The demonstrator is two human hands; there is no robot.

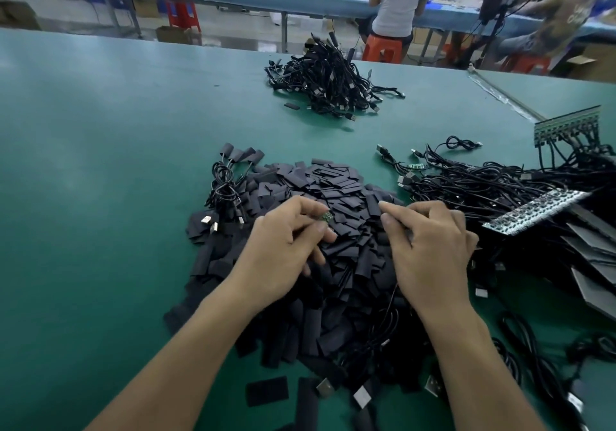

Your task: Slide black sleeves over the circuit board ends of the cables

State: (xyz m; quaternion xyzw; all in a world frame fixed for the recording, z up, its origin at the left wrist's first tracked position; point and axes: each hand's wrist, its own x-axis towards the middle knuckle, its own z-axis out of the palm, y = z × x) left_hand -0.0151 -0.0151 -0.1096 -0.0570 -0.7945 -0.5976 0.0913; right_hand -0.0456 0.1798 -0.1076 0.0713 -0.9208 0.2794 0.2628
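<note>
circuit board [326, 217] pinched at l hand [283, 247] fingertips, r hand [430, 247] on sleeves [336, 184]

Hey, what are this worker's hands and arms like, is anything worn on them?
Nothing worn that shows. The left hand and right hand are bare, with no gloves or rings in view. The forearms are bare down to the frame's bottom edge: no sleeves, watch or wristband. The visible fingernails look short and unpainted.

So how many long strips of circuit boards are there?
2. One strip sits far right; the other strip lies on the cables beside the right hand. More may be hidden.
</note>
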